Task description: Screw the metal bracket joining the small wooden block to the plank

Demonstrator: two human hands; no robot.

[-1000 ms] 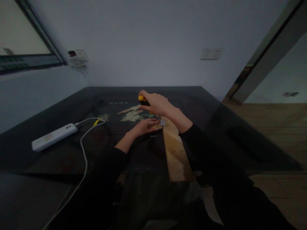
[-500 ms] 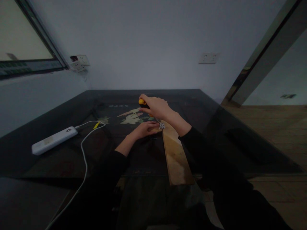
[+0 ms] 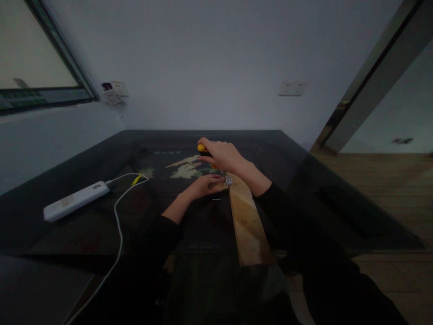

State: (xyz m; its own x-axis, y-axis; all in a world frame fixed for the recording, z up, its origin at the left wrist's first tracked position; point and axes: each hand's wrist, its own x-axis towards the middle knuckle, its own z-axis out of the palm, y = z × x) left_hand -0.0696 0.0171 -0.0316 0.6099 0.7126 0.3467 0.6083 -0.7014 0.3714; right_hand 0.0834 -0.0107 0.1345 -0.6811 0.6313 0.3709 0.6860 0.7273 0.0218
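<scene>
My right hand (image 3: 223,155) is closed around a screwdriver with a yellow and black handle (image 3: 202,148), its tip angled down toward a small metal hinge (image 3: 228,181) on the far end of a wooden plank (image 3: 248,223). My left hand (image 3: 205,185) lies beside that end of the plank, fingers pressed against the wood next to the hinge. The plank runs toward me over the dark table's (image 3: 84,216) near edge.
A white power bank (image 3: 76,200) with a white cable (image 3: 118,212) lies on the left of the dark table. A pale leaf-like pattern (image 3: 186,168) shows on the tabletop. Wall sockets (image 3: 291,88) are on the wall behind. Wooden floor lies to the right.
Both hands stay at the hinge with almost no motion. The view has tilted slightly, so everything sits a little lower in the picture.
</scene>
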